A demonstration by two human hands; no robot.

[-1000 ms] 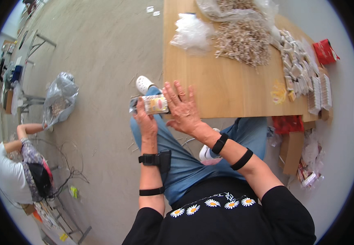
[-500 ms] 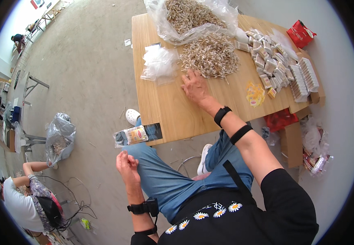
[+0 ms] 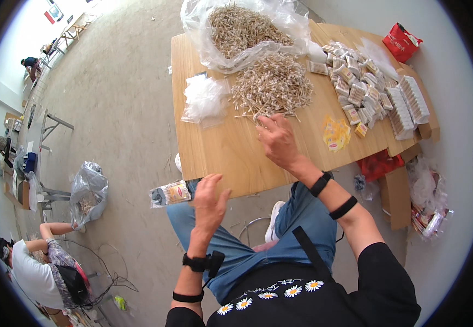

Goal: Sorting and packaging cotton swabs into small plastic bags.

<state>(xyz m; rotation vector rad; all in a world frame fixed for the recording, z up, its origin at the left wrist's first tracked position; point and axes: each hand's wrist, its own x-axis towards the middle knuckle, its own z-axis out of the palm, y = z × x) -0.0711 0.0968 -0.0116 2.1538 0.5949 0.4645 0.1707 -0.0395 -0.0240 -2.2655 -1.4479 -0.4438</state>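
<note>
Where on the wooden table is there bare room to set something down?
The wooden table has its widest bare patch at near left, between the translucent bags, left hand and right hand. A smaller one lies between the right hand and yellow labels. It is crowded farther back, with heaped swabs, and at the right, with swab packets.

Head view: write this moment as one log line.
right hand: at edge of pale cotton-swab heap | left hand: beside clear plastic swab packet
</note>
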